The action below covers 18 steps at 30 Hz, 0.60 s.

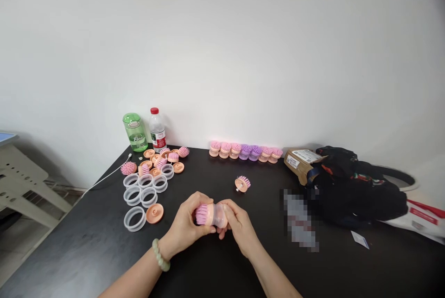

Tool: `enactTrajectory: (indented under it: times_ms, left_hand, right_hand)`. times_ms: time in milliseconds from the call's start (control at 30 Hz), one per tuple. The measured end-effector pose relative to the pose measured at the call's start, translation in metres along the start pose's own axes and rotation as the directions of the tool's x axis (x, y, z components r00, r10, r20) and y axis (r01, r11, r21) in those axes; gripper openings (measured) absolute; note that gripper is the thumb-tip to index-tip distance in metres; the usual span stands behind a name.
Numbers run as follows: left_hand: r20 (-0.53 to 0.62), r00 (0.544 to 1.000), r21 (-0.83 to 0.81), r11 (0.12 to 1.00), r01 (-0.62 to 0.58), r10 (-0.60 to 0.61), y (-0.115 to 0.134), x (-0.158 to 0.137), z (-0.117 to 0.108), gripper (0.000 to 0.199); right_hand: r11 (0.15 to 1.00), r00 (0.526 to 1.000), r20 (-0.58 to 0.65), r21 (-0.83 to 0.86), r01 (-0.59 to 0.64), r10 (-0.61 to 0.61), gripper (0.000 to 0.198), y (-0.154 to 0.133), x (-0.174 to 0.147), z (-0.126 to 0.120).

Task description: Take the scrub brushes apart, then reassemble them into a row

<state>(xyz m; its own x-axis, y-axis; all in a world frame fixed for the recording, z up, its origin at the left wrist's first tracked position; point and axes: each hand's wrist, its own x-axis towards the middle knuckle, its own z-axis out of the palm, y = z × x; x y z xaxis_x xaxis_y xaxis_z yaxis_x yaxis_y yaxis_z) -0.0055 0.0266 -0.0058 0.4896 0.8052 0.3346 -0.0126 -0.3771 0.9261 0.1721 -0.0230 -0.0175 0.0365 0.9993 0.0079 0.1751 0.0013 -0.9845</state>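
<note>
Between my two hands lies a small round scrub brush [211, 215], held sideways above the table. Pink bristles face left, and a clear ring joins the peach head to a peach cap. My left hand [189, 219] wraps the bristle end, a pale green bead bracelet on its wrist. At the other end, my right hand [236, 221] grips the cap with thumb and fingers. Just beyond, a loose bristle head [242, 184] rests tilted on the table. To the left are several clear rings [135, 218], and a peach cap [155, 213] lies beside the nearest one.
Along the wall stands a row of pink and purple brushes [245, 151]. More bristle heads [129, 168] and caps lie back left, before a green bottle [135, 133] and a red-capped water bottle [158, 132]. A brown package [301, 163] and black bag [358, 191] occupy the right.
</note>
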Motion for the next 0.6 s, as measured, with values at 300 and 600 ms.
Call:
enactTrajectory:
  times_ms: [300, 600]
  left_hand:
    - [0.039, 0.999, 0.191, 0.981, 0.025, -0.033, -0.002, -0.001, 0.001, 0.042]
    - [-0.096, 0.981, 0.718, 0.671, 0.186, -0.169, 0.007, 0.036, -0.015, 0.030]
  right_hand:
    - [0.988, 0.993, 0.028, 0.103, -0.116, 0.114, 0.048, 0.004, 0.003, -0.002]
    - [0.943, 0.977, -0.140, -0.313, 0.112, -0.162, 0.040, 0.010, 0.003, -0.019]
